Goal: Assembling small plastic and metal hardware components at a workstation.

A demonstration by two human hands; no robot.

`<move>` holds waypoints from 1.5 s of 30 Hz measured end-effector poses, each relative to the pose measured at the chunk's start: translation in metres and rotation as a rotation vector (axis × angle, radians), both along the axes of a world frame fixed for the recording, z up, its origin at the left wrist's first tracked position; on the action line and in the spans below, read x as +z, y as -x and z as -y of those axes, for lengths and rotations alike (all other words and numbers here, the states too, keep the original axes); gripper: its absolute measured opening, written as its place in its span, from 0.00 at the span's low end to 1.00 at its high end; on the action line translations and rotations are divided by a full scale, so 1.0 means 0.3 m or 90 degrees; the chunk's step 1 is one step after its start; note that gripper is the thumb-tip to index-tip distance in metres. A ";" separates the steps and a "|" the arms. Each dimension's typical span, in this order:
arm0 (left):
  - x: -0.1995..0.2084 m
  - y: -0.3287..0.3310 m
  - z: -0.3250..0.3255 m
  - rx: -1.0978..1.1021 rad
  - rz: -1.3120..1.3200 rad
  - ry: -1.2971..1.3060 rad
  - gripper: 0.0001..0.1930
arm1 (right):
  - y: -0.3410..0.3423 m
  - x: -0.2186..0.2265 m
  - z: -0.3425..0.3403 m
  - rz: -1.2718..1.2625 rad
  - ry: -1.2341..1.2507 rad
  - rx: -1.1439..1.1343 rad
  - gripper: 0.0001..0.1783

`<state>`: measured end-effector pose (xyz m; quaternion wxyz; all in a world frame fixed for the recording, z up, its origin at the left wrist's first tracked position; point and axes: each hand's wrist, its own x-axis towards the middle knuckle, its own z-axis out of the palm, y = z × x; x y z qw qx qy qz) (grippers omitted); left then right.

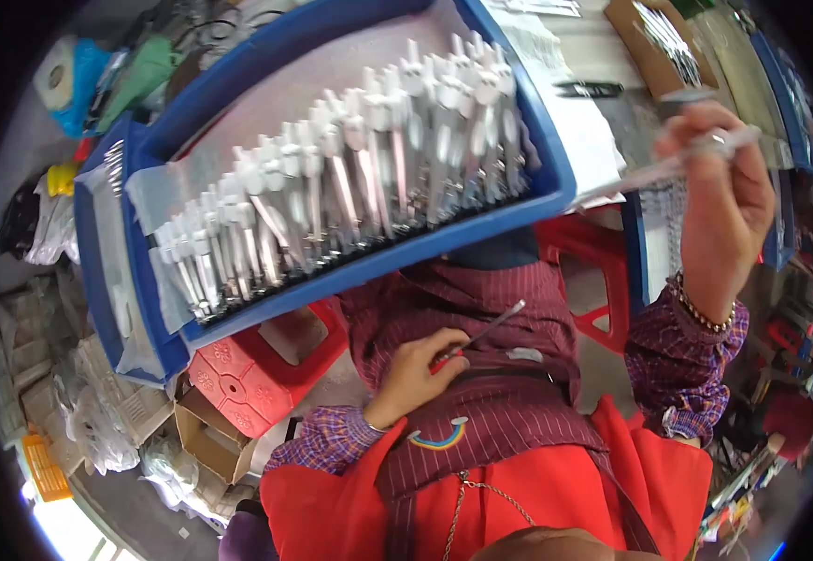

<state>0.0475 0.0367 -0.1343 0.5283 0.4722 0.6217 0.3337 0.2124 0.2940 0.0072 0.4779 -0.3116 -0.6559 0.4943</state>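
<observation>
Head view. The left hand [420, 374] lies in front of the striped maroon apron [509, 425], its thumb and fingers closed on a slim rod [495, 323]; the rod's free end points up and to the right, and a small red part shows beside the thumb. The right hand [726, 187] is raised at the right, beyond the tray's right end, its fingers pinched around a slender pale piece [645, 175]. This piece slants down to the left, its lower end near the tray's front right corner; motion blur hides its detail and the exact contact of the fingertips. A beaded bracelet [706, 316] circles the right wrist.

The blue tray [378, 258] spans the upper middle, tilted in the view. Within it stand many silver pieces [336, 159] with whitish heads, upright or leaning, in close rows. White paper [596, 140] lies just right of the tray, with a dark, pen-like object [589, 90] near it. Farther right, a cardboard box [624, 33] holds slender metal pieces. A red stool [238, 385] stands at lower left.
</observation>
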 end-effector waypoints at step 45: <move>0.144 0.072 -0.167 0.177 0.388 0.589 0.17 | -0.096 -0.580 0.421 0.411 0.124 0.098 0.05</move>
